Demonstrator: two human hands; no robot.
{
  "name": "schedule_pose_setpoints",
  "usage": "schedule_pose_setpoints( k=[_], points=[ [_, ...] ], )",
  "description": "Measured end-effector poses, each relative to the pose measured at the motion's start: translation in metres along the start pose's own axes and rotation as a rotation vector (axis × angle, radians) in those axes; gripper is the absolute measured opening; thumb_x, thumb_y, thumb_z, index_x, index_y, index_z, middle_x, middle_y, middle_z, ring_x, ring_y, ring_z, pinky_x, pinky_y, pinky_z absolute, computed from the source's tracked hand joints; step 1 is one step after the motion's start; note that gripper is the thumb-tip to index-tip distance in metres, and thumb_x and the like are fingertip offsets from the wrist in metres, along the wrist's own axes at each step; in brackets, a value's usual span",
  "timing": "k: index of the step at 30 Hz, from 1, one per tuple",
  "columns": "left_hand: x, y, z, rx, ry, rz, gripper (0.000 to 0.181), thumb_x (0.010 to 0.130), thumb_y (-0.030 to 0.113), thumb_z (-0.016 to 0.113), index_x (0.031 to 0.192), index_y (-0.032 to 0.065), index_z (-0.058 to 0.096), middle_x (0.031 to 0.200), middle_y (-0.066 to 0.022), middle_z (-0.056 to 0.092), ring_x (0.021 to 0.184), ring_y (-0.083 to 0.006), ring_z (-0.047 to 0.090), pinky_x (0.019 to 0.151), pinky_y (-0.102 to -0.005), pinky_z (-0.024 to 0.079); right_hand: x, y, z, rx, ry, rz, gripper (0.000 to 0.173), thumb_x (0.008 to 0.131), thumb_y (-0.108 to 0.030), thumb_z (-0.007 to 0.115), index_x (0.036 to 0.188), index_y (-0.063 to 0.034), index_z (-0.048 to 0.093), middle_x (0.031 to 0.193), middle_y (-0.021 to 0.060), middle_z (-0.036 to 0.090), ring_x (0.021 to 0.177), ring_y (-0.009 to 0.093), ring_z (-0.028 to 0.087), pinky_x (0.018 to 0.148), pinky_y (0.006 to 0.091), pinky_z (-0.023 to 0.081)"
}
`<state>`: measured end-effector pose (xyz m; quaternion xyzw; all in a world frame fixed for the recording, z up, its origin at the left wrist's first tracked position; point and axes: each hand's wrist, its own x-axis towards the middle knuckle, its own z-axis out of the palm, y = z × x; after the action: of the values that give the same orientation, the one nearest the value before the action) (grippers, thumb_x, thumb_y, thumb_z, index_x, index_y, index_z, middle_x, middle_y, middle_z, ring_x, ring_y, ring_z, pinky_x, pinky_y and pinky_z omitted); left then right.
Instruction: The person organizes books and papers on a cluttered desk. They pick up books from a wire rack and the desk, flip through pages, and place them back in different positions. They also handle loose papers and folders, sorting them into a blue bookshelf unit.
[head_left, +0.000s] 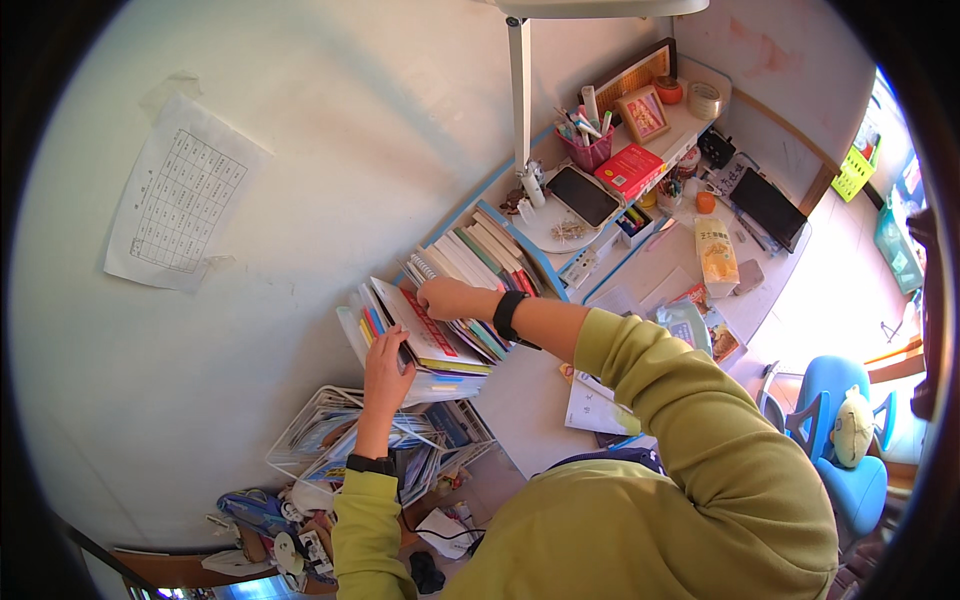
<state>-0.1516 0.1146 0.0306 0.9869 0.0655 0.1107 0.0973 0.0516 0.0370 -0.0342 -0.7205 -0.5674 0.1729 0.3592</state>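
My right hand (444, 298) rests at the top edges of a row of upright books and folders on the desk, its fingers curled by a large white folder with a red band (429, 322). Whether those fingers grip anything is hidden. At the near end of the row, my left hand (388, 367) lies over the tops of plastic file folders (367, 319), fingers bent and thumb apart. Spiral-bound notebooks (421, 268) and white-paged books (469, 255) stand just beyond my right hand. A clear plastic file box (442, 386) sits at the row's near end.
Below the desk's end is a white wire rack (300, 442) crammed with books. A lamp post (519, 97) rises from the shelf, near a tablet (585, 195) and a pink pen basket (589, 150). A workbook (600, 409) lies on the desktop; a blue chair (832, 390) stands right.
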Motion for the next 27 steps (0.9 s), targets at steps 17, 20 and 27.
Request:
schedule_pose_setpoints(
  k=[17,20,27],
  points=[
    [-0.003,-0.003,0.001,0.164,-0.137,0.108,0.068,0.077,0.0,0.059,0.141,0.0161,0.042,0.138,-0.0083,0.049,0.129,-0.0244,0.044,0.111,-0.0485,0.026,-0.003,-0.02,-0.004,0.085,0.058,0.16,0.046,0.084,-0.049,0.059,0.104,-0.0079,0.064,0.101,0.0144,0.067,0.096,0.034,0.063,0.079,0.0443,0.05],
    [-0.003,-0.004,0.002,0.192,-0.104,0.143,0.057,0.075,-0.001,0.059,0.13,0.016,0.052,0.134,-0.0092,0.052,0.128,-0.0261,0.045,0.111,-0.0484,0.027,-0.005,-0.014,0.002,0.123,0.231,0.106,0.034,0.084,-0.031,0.06,0.109,-0.0082,0.059,0.107,0.0189,0.063,0.1,0.037,0.06,0.082,0.0454,0.048],
    [-0.007,-0.01,0.007,0.109,-0.024,0.107,0.032,0.075,0.001,0.06,0.104,0.0132,0.063,0.128,-0.0104,0.052,0.123,-0.0291,0.047,0.11,-0.0479,0.028,-0.003,-0.016,-0.008,-0.051,0.139,0.102,0.017,0.084,-0.007,0.052,0.1,-0.0055,0.057,0.106,0.0218,0.057,0.098,0.042,0.059,0.082,0.0486,0.049]
  ],
)
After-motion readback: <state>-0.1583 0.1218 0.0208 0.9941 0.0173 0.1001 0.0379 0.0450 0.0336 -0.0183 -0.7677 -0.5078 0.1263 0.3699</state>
